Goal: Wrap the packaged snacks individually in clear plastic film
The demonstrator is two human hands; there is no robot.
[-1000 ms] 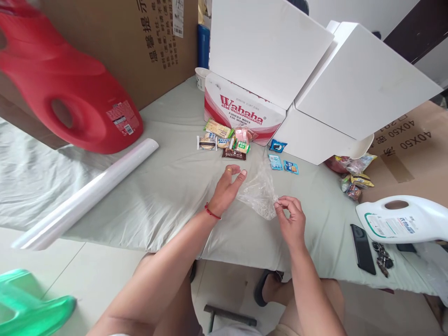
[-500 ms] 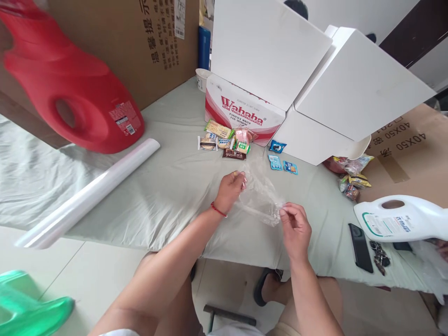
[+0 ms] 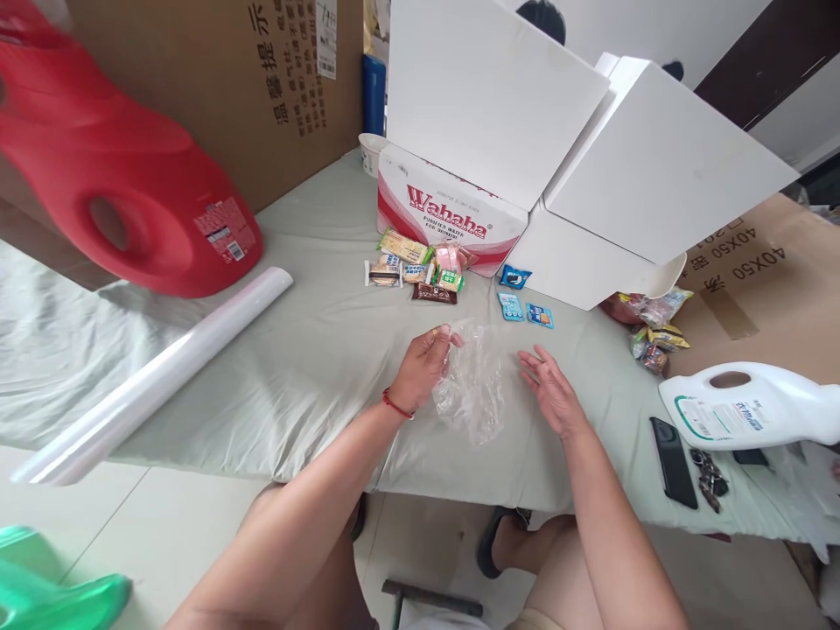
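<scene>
A clear plastic bag (image 3: 473, 394) hangs crumpled over the cloth-covered table, its upper left edge pinched by my left hand (image 3: 425, 363). To the right of the bag is my right hand (image 3: 549, 387), fingers apart and holding nothing. Beyond the bag lies a pile of wrapped snacks, among them a green-and-yellow packet (image 3: 405, 246), a pink packet (image 3: 449, 258) and a dark brown bar (image 3: 434, 294). Three small blue packets sit right of the pile: a dark blue one (image 3: 515, 277), a light blue one (image 3: 510, 307) and another blue one (image 3: 540, 315).
A clear plastic roll (image 3: 164, 376) and a red jug (image 3: 144, 184) stand left. Behind the snacks are a Wahaba-style printed carton (image 3: 452, 210) and white boxes (image 3: 499, 96). At right lie a white bottle (image 3: 748, 407), a phone (image 3: 673, 462) and keys (image 3: 709, 479).
My right hand has let go of the plastic bag and moved slightly right and up, its fingers spreading. The bag now hangs from my left hand alone.
</scene>
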